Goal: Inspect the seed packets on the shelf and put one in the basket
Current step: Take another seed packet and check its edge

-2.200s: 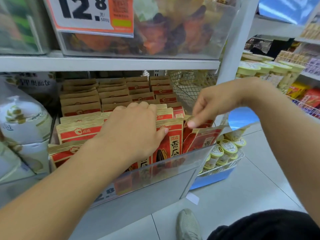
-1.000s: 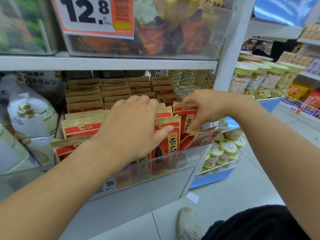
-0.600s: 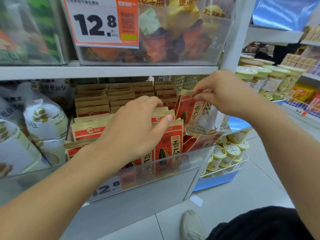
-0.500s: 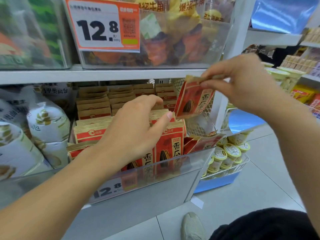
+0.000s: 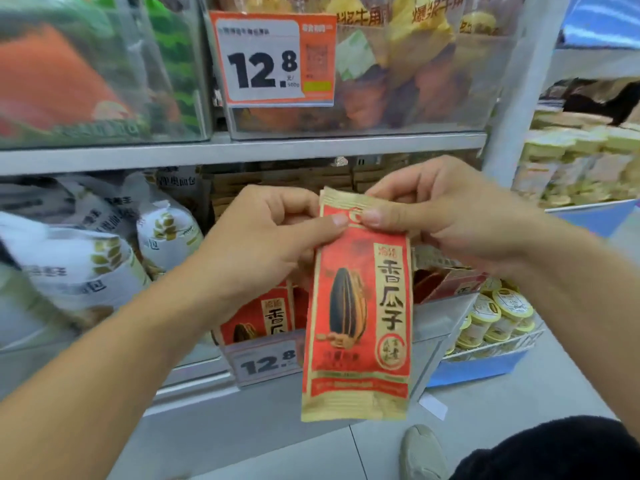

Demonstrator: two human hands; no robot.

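A red and gold seed packet (image 5: 360, 306) with a black sunflower seed printed on it hangs upright in front of the shelf, its front facing me. My left hand (image 5: 266, 240) pinches its top left corner and my right hand (image 5: 446, 216) pinches its top right corner. More of the same seed packets (image 5: 258, 320) stand in a clear-fronted bin (image 5: 446, 327) on the lower shelf behind it. No basket is in view.
White bread bags (image 5: 86, 261) lie on the shelf at left. A clear bin with a 12.8 price tag (image 5: 277, 60) sits on the shelf above. A blue tray of small tubs (image 5: 498, 317) stands low at right. My shoe (image 5: 422, 452) rests on the grey floor.
My right hand lifted one packet out of the bin and brought it toward me. My left hand left the stacked packets and took hold of its top corner.
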